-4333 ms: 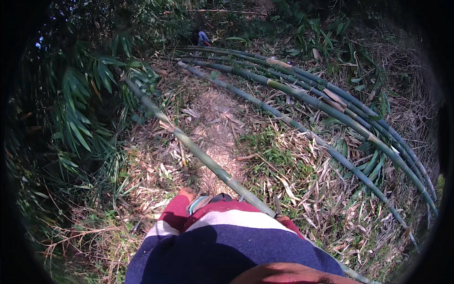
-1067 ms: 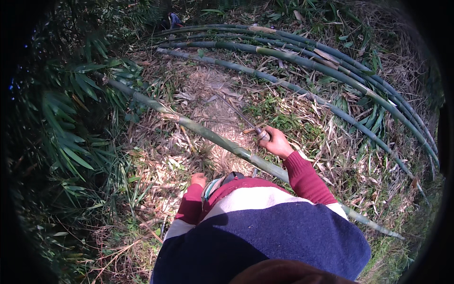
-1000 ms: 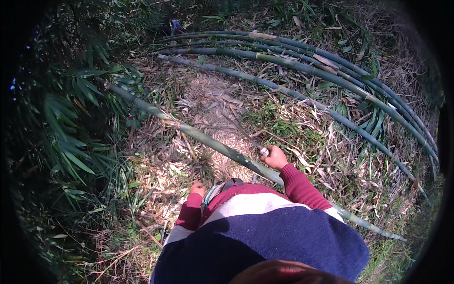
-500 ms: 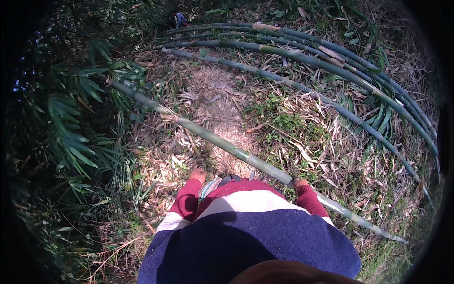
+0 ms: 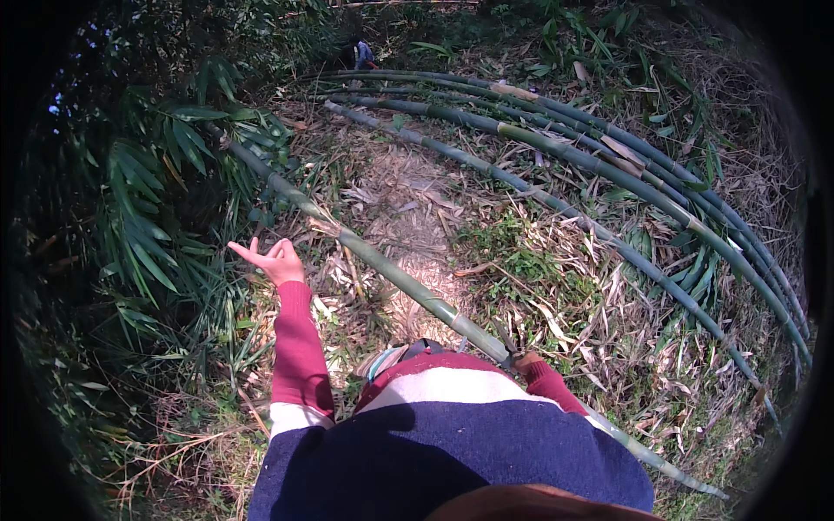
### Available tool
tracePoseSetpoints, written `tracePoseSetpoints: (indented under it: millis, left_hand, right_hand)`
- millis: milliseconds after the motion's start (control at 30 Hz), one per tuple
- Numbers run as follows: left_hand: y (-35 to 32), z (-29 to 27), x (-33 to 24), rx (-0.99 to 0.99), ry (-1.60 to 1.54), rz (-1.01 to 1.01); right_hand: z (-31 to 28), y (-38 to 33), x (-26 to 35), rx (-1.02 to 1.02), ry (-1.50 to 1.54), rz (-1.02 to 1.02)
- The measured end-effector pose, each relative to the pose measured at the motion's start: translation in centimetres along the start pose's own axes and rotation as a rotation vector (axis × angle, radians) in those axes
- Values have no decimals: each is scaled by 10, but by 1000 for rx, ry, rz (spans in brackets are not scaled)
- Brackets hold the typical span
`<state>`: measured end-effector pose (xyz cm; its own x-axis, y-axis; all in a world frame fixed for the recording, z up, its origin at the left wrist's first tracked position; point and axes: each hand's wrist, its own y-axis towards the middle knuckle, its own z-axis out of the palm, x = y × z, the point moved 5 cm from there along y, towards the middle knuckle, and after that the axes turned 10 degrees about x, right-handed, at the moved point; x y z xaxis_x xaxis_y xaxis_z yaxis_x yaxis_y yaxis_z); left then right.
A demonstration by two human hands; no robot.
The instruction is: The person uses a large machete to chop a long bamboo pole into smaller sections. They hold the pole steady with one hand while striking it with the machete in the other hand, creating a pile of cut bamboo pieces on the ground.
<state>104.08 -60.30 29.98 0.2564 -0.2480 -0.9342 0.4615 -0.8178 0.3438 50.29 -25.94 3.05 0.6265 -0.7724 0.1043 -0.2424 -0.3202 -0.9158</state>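
Note:
A long green bamboo pole [image 5: 391, 273] lies slanting across the leaf-strewn ground, from the upper left to the lower right, passing just in front of my body. My left hand [image 5: 276, 260] is stretched out to the left of the pole, fingers spread, holding nothing. It hovers above dry leaves near the foliage. My right hand [image 5: 526, 359] is close against my waist, right at the pole, and only part of the fist shows. A slim dark tool [image 5: 506, 340] sticks up from it.
Several more felled bamboo poles [image 5: 608, 156] lie in a curved row on the far right. Dense green bamboo foliage [image 5: 148, 217] fills the left side. A small blue figure or object [image 5: 360, 54] shows far ahead. A pouch [image 5: 391, 358] hangs at my waist.
My left hand has swung out from my waist to the left and spread its fingers. My right hand, which reached forward to the pole a second ago, is drawn back against my body.

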Motion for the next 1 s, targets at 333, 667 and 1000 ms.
tracePoseSetpoints:
  millis: [333, 667, 1000]
  left_hand:
    - [-36, 10, 169, 424, -184, -463]
    - [-256, -70, 285, 888, 617, -735]
    - [-237, -13, 259, 906, 462, -717]
  right_hand:
    - [9, 18, 0, -104, -49, -27]
    - [13, -5, -6, -123, 14, 71]
    - [5, -24, 4, -53, 21, 75]
